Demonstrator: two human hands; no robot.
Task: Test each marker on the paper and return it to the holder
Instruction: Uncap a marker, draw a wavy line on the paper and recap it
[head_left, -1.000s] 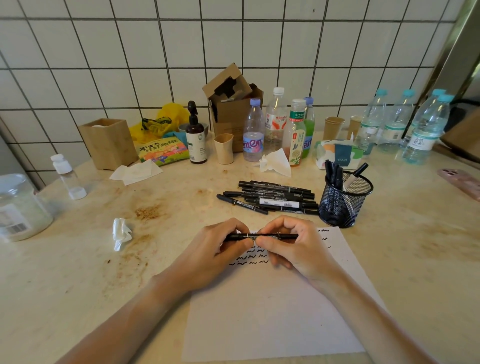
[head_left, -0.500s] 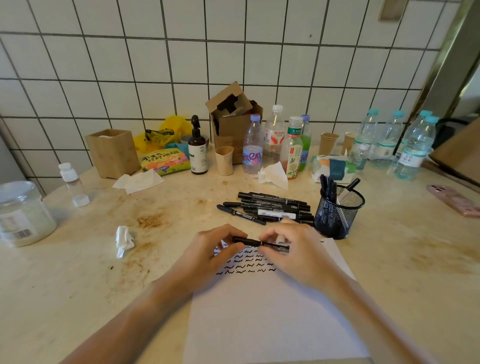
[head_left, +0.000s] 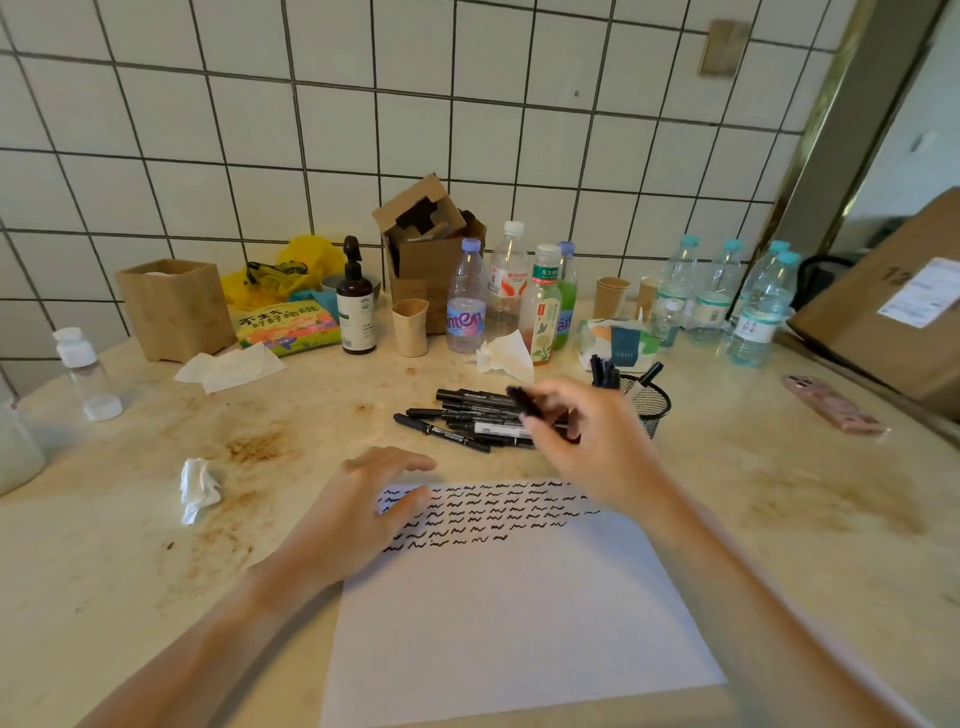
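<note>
The paper (head_left: 498, 613), rows of black squiggles across its top, lies nearest, the left hand (head_left: 358, 514) resting flat on its corner with fingers relaxed. Above it the right hand (head_left: 587, 441) pinches a black marker (head_left: 524, 401) (blurred), raised over the loose markers (head_left: 467, 418) beside the mesh holder (head_left: 647, 402). Behind stand a bottle (head_left: 466, 301) and a pack marked "TISSUE" (head_left: 618, 340).

Bare tabletop (head_left: 779, 519) open right of the paper (head_left: 509, 623), mesh holder (head_left: 649, 410) already part-filled with upright markers (head_left: 605, 371), loose marker pile (head_left: 467, 421) crowding its left side, bottles (head_left: 519, 296) and tissue pack (head_left: 618, 340) close behind, crumpled tissue (head_left: 197, 488) on the left
</note>
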